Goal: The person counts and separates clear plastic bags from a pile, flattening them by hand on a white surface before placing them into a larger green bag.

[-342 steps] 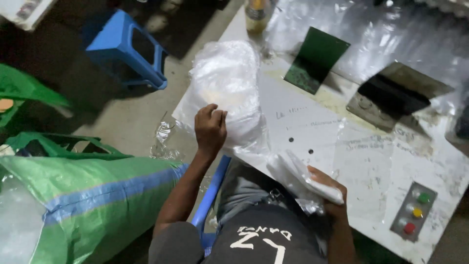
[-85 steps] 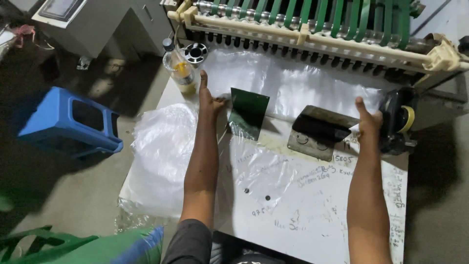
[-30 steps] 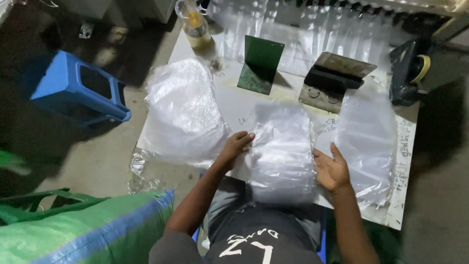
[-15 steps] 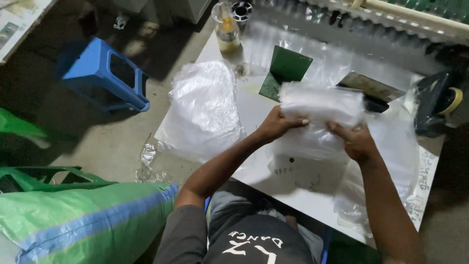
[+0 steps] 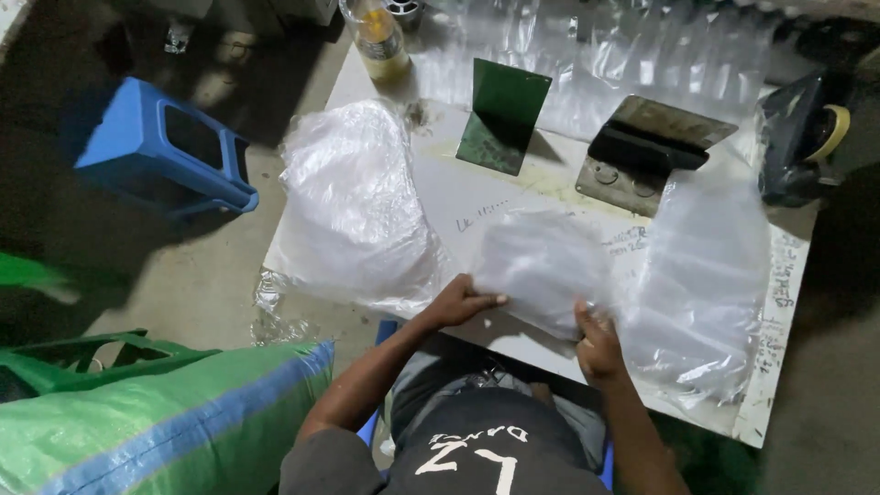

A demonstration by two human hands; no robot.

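A stack of clear plastic bags (image 5: 541, 266) lies on the white table (image 5: 513, 197) in front of me. My left hand (image 5: 458, 301) holds its near left edge, fingers on top. My right hand (image 5: 596, 339) grips its near right corner. A pile of clear bags (image 5: 353, 206) rests at the table's left end, hanging over the edge. Another pile of clear bags (image 5: 706, 266) lies to the right of the stack I hold.
A green metal bracket (image 5: 502, 115) and a dark metal bracket (image 5: 646, 151) stand behind the stack. A bottle of yellow liquid (image 5: 376, 37) is at the far left corner, a tape dispenser (image 5: 807, 133) at the right. A blue stool (image 5: 165, 151) and a green sack (image 5: 156, 422) are on the floor.
Both hands have pulled the stack of bags back from the brackets toward the near table edge and laid it flat. The view has tilted down.
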